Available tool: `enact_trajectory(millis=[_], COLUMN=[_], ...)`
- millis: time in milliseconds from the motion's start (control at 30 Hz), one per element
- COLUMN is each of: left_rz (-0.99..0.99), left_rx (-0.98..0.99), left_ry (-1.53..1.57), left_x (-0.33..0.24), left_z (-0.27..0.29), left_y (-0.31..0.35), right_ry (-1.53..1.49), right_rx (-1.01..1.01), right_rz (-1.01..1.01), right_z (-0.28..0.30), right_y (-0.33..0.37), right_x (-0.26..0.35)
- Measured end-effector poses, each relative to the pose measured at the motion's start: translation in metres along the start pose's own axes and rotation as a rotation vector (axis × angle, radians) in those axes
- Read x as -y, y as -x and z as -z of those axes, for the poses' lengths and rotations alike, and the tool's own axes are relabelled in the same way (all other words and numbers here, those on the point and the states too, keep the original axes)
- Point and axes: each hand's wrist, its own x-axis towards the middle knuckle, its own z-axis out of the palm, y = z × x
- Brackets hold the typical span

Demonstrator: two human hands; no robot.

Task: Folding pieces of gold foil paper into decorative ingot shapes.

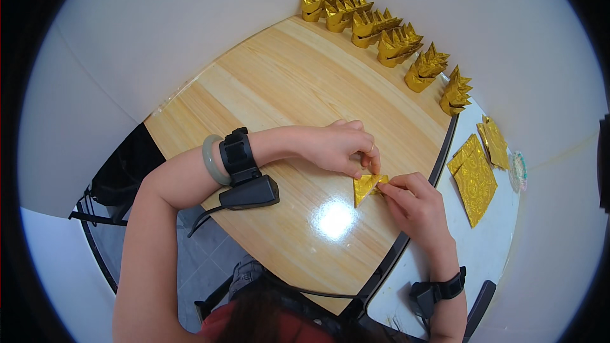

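Note:
A small piece of folded gold paper [363, 187] with a pointed corner rests on the wooden table in front of me. My left hand [343, 147] reaches across from the left and pinches its far edge, fingers curled and a ring on one of them. From the right, my right hand [418, 208] grips the other side between thumb and forefinger. Parts of the paper are hidden behind the fingertips. Farther off stands a row of several folded gold paper pieces [399, 44] with spiky tops and rounded bases.
Flat embossed gold paper sheets [475, 181] lie on the white table [460, 248] at the right, with a smaller gold stack [494, 143] behind. A round patterned object [518, 171] is beside them. A dark edge separates the wooden table [279, 70] from the white one. Walls border the far sides.

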Motion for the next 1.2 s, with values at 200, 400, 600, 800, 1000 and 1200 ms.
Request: enact_trajectory(millis=[200, 400, 600, 800, 1000, 1200], left_rz=[-0.003, -0.024, -0.187, 0.065, 0.157, -0.061], left_rx=[0.012, -0.035, -0.193, -0.138, -0.267, -0.499], left_ry=[-0.010, -0.001, 0.033, 0.311, 0.376, 0.132], left_x=[-0.001, -0.001, 0.002, -0.018, -0.026, -0.021], left_z=[0.002, -0.002, -0.012, -0.008, -0.007, -0.013], left_y=[0.001, -0.001, -0.005, -0.008, -0.007, -0.009], right_ry=[-0.264, -0.153, -0.421, -0.809, -1.014, -0.951], right_rx=[0.026, 0.043, 0.035, -0.138, -0.038, -0.059], right_rz=[-0.343, -0.437, -0.576, -0.693, -0.756, -0.749], right_z=[-0.005, -0.010, -0.015, -0.013, -0.007, -0.008], right_y=[0.001, -0.001, 0.000, 0.001, -0.001, -0.001], right_x=[-0.002, -0.004, -0.004, -0.004, -0.001, 0.000])
